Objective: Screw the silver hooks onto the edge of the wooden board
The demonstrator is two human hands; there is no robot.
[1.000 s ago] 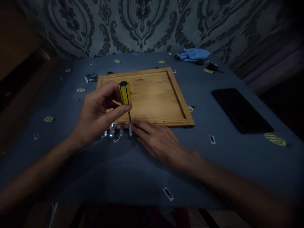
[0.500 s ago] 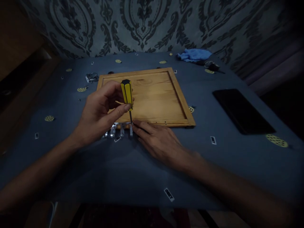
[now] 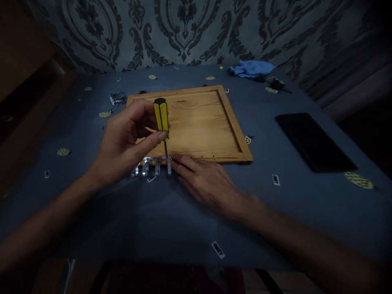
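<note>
My left grip (image 3: 121, 143) pinches yellow-black screwdriver (image 3: 161, 116) by handle, thumb against fingers. Long axis near upright, top tipped slightly left, shank running down to base of rightmost metal hook (image 3: 169, 167), at near edge of wooden panel (image 3: 199, 122). My right grip (image 3: 208, 181) lies low, just right of hook, fingertips at panel edge; can't tell whether pinching anything. Panel rests on desk (image 3: 153, 228).

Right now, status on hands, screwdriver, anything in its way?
Left hand holds screwdriver, tip down at metal hooks, near edge of board. Right hand close beside tip.
</note>
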